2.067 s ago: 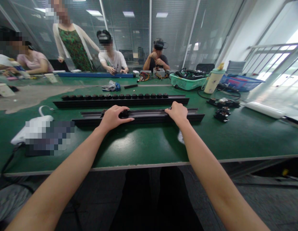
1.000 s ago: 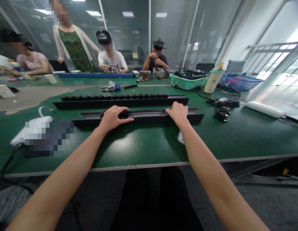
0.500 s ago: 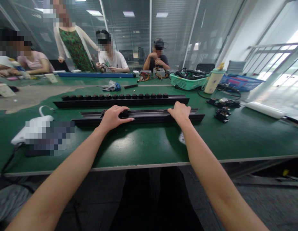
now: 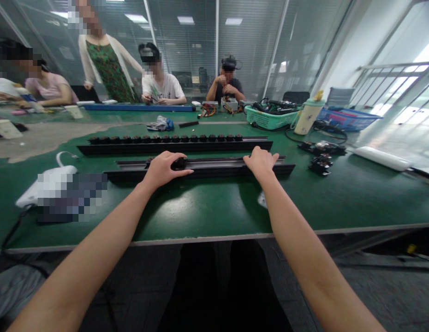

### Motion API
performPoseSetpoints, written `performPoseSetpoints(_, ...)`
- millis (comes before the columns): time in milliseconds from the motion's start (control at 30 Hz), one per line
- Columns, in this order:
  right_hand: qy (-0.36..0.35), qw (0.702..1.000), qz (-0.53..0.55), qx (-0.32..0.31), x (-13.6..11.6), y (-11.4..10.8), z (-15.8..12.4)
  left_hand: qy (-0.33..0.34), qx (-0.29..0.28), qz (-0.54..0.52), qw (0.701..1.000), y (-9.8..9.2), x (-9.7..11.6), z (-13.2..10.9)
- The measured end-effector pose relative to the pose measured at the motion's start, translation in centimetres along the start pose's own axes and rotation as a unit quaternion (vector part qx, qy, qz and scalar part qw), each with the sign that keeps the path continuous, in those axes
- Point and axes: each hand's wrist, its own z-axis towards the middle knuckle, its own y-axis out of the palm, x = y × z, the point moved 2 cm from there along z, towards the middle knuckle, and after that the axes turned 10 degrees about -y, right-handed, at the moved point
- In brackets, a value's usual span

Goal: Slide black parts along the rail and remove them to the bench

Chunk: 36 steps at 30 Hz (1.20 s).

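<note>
My left hand (image 4: 164, 170) is cupped over a small black knob (image 4: 180, 163) on a long black rail (image 4: 214, 171), which lies across the green table (image 4: 207, 207) in front of me. My right hand (image 4: 261, 162) rests on the same rail further right, its fingers lying on the top face. Just beyond it lies a second black rail (image 4: 175, 147), with several black knobs in a row along its top (image 4: 166, 138).
Black electronic modules (image 4: 320, 166) sit to the right, beside a green basket of cables (image 4: 266, 119), a bottle (image 4: 307, 119) and a blue crate (image 4: 346, 119). A white cabled device (image 4: 51, 184) lies left. Several people work further along the table.
My right hand has slid rightward along the rail. My left hand stays on the knob. The co-worker's hands across the table have shifted slightly.
</note>
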Motion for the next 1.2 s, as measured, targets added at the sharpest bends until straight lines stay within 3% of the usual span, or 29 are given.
performPoseSetpoints(1200,0.042,0.999,-0.003,-0.014,0.72,-0.05,0.26,0.021,0.012,0.002,1.000,0.03,-0.10,0.02)
